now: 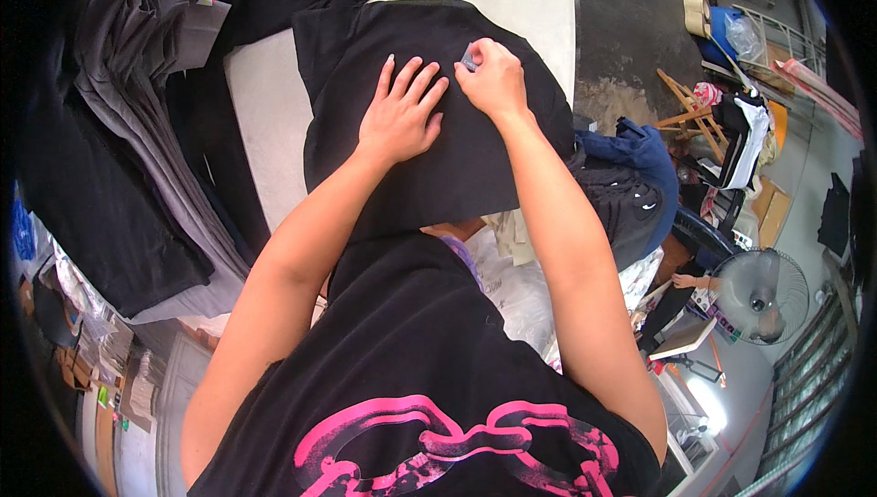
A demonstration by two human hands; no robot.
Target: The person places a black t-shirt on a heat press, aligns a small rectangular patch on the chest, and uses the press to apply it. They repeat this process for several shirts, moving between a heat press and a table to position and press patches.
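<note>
A black fabric piece (416, 191) lies spread over the near part of a white table, its front edge hanging toward my body. My left hand (402, 113) rests flat on the cloth with the fingers spread. To the right of it, my right hand (491, 79) is closed in a pinch on a small flat grey piece (470, 57), held at the cloth's surface. Fingers cover most of that piece, so its exact kind does not show.
Grey folded fabric (146, 58) is heaped at the left, with black cloth (110, 195) beside it. The white table (265, 122) shows around the fabric. Dark blue clothing (639, 154) is piled at the right; beyond it stand a fan (758, 296) and another person's arm (692, 281).
</note>
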